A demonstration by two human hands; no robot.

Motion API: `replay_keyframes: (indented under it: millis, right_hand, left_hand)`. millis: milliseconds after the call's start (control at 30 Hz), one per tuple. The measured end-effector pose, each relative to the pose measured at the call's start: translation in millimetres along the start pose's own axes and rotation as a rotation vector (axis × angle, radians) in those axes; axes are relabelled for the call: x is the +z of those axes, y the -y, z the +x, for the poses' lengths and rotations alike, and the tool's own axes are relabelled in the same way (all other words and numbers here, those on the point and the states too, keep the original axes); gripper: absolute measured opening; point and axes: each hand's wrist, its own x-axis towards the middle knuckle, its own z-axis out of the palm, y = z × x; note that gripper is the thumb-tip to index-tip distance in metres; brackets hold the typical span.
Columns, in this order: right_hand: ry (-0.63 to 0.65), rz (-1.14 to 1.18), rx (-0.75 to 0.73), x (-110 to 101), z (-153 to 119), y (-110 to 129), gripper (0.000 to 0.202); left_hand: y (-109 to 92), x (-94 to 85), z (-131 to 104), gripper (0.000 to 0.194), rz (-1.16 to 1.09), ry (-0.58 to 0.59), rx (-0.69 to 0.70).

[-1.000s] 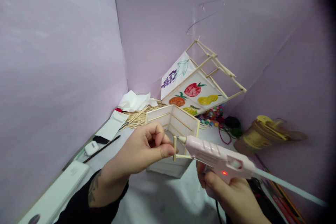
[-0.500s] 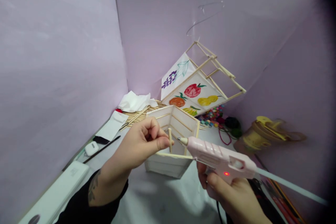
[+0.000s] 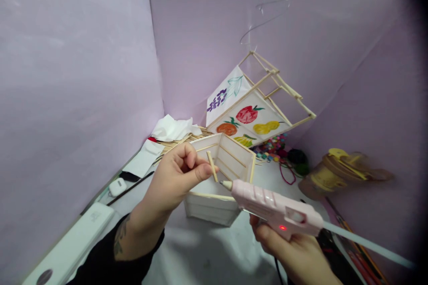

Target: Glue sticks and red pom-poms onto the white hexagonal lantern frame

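Observation:
Between the thumb and fingers of my left hand (image 3: pixel 182 171) is a short wooden stick (image 3: pixel 211 167), tilted with its top to the left. My right hand (image 3: pixel 287 249) grips a pink glue gun (image 3: pixel 274 205) whose red light is lit; a long glue stick (image 3: pixel 368 240) sticks out of its back. The nozzle points left, close to the stick's lower end; whether they touch I cannot tell. Below and behind both hands stands an open box (image 3: pixel 214 209) of white paper on a thin wooden frame, partly hidden by my left hand and the gun.
A stick-framed lantern (image 3: pixel 247 116) with painted fruit leans at the back under a bent wire (image 3: pixel 264 22). Wooden sticks (image 3: pixel 167 147) and white tissue (image 3: pixel 174 128) lie left. At right are colourful beads (image 3: pixel 272 147), a brown-yellow cup (image 3: pixel 334 173) and pencils (image 3: pixel 361 254). A white case (image 3: pixel 117 187) lies left.
The small stick has turned from nearly upright to tilted and moved slightly left. My right hand has brought the glue gun left and a little down, its nozzle now near the stick's lower end.

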Motion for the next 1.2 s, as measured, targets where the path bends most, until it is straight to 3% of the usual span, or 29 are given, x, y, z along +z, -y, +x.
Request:
replay_keyframes:
  millis: [167,433,800,1000,1100,1200]
  right_hand:
    - [-0.003,-0.012,-0.023,1.0,0.9,-3.5,0.034]
    - [-0.013,-0.06,0.061,-1.1,-6.4,-16.2,0.039]
    - [-0.064,0.023,0.123,10.5,-4.5,2.8,0.049]
    - [-0.013,0.03,0.116,6.4,-5.5,-6.8,0.045]
    - [-0.004,0.145,0.166,4.1,-6.1,-10.7,0.046]
    - [0.026,0.44,0.133,2.7,-0.3,-2.7,0.051]
  left_hand:
    - [-1.5,0.8,-0.8,0.051,-0.016,0.022,-0.005]
    - [-1.9,-1.5,-1.1,0.052,0.011,0.017,0.007]
    - [-2.9,-0.3,-1.2,0.052,-0.05,0.038,-0.019]
    - [-1.4,-1.4,0.0,0.052,-0.073,0.037,-0.016]
    - [-2.2,-1.7,0.7,0.053,-0.056,0.018,-0.002]
    - [-2.0,-2.9,2.1,0.054,-0.003,0.004,0.0]
